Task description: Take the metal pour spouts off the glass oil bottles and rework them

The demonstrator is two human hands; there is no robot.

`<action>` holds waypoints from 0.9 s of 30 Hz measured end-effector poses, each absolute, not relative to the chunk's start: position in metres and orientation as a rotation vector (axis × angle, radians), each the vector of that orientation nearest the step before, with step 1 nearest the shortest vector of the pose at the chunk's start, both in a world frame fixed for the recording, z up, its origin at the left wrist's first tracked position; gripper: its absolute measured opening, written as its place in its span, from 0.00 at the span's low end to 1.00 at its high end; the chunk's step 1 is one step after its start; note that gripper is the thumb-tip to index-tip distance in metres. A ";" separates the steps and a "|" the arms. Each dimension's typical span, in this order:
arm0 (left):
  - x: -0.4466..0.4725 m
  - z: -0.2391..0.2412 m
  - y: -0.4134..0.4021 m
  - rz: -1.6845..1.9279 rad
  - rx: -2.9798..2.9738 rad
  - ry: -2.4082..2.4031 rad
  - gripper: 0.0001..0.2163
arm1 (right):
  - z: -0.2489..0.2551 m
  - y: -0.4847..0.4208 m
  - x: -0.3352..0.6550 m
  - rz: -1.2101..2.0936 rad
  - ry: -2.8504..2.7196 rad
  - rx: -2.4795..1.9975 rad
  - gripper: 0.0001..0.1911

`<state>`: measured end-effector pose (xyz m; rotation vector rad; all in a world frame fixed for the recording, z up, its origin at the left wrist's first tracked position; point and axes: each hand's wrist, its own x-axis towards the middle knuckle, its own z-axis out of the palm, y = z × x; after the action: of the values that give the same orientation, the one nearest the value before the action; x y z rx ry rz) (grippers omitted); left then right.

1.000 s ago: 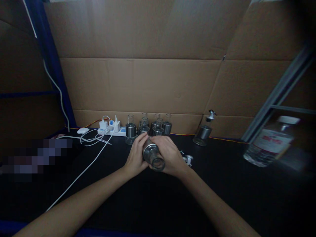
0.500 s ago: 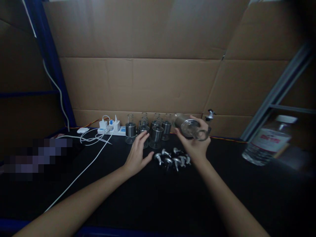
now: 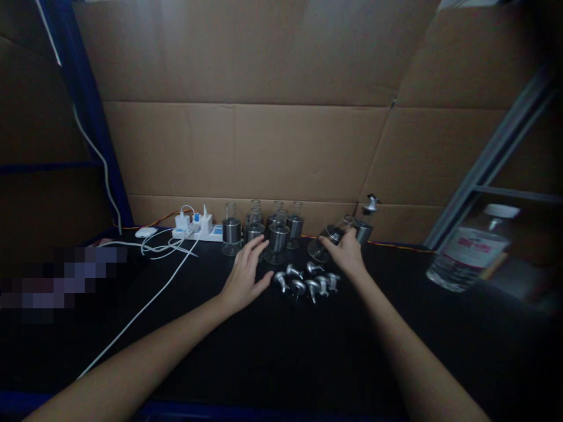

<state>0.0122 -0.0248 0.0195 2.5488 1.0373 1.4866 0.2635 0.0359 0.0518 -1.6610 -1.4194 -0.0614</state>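
Note:
My right hand (image 3: 347, 251) is closed round a glass bottle with a metal band (image 3: 333, 234). That bottle tilts, its neck leaning up to the right and its base low near the black table. Just behind the hand stands a bottle topped with a silver spout stopper (image 3: 364, 225). My left hand (image 3: 247, 266) is open, fingers spread, in front of a group of several upright glass bottles (image 3: 278, 239) without stoppers; whether it touches one I cannot tell. Between the hands lie several loose silver spout stoppers (image 3: 312, 285) on the table.
A white power strip (image 3: 211, 233) with plugs and tangled white cables stands at the back left. A large clear bottle with a white cap (image 3: 472, 252) is on the right. Cardboard (image 3: 264, 152) walls the back. One cable (image 3: 145, 316) crosses the table's left side.
The bottle in my right hand has swung from neck toward me to neck up and right, with its base lowered. My left hand has hardly moved.

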 end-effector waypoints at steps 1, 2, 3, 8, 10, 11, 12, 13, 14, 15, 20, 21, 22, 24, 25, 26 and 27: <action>0.012 0.019 -0.025 1.481 2.553 1.039 0.25 | 0.051 0.036 0.264 -0.038 -1.435 -1.682 0.29; 0.012 0.019 -0.025 1.476 2.558 1.041 0.25 | 0.049 0.037 0.265 -0.017 -1.445 -1.703 0.28; 0.012 0.019 -0.025 1.471 2.562 1.043 0.25 | 0.048 0.038 0.266 0.000 -1.450 -1.719 0.28; 0.012 0.020 -0.025 1.446 2.575 1.047 0.25 | 0.044 0.044 0.266 0.011 -1.447 -1.658 0.25; 0.012 0.020 -0.025 1.435 2.582 1.051 0.25 | 0.042 0.047 0.263 -0.004 -1.451 -1.590 0.23; 0.012 0.020 -0.025 1.432 2.585 1.052 0.25 | 0.040 0.049 0.262 -0.007 -1.449 -1.559 0.23; 0.012 0.020 -0.025 1.430 2.587 1.051 0.25 | 0.039 0.051 0.261 -0.001 -1.445 -1.528 0.23; 0.012 0.020 -0.025 1.427 2.589 1.050 0.25 | 0.037 0.053 0.259 0.014 -1.437 -1.496 0.23; 0.012 0.020 -0.026 1.425 2.591 1.049 0.25 | 0.036 0.054 0.258 0.037 -1.429 -1.458 0.23; 0.012 0.020 -0.026 1.422 2.592 1.048 0.25 | 0.034 0.056 0.257 0.065 -1.424 -1.415 0.23; 0.012 0.021 -0.027 1.397 2.608 1.046 0.25 | 0.031 0.063 0.256 0.249 -1.332 -1.210 0.23; 0.012 0.021 -0.027 1.392 2.612 1.045 0.25 | 0.030 0.064 0.257 0.302 -1.308 -1.198 0.24; 0.012 0.021 -0.027 1.389 2.615 1.045 0.25 | 0.029 0.065 0.258 0.350 -1.298 -1.191 0.25; 0.012 0.021 -0.027 1.380 2.623 1.046 0.25 | 0.026 0.068 0.261 0.386 -1.333 -1.188 0.28; 0.012 0.021 -0.026 1.375 2.627 1.045 0.25 | 0.025 0.069 0.263 0.358 -1.372 -1.194 0.29; 0.012 0.021 -0.026 1.371 2.628 1.046 0.25 | 0.024 0.070 0.264 0.302 -1.420 -1.212 0.29; 0.012 0.021 -0.026 1.368 2.628 1.046 0.25 | 0.023 0.070 0.265 0.224 -1.470 -1.245 0.29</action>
<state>0.0115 -0.0258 0.0208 2.6281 1.0458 1.3684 0.2653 0.0702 0.0233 -1.2448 -1.4701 0.2242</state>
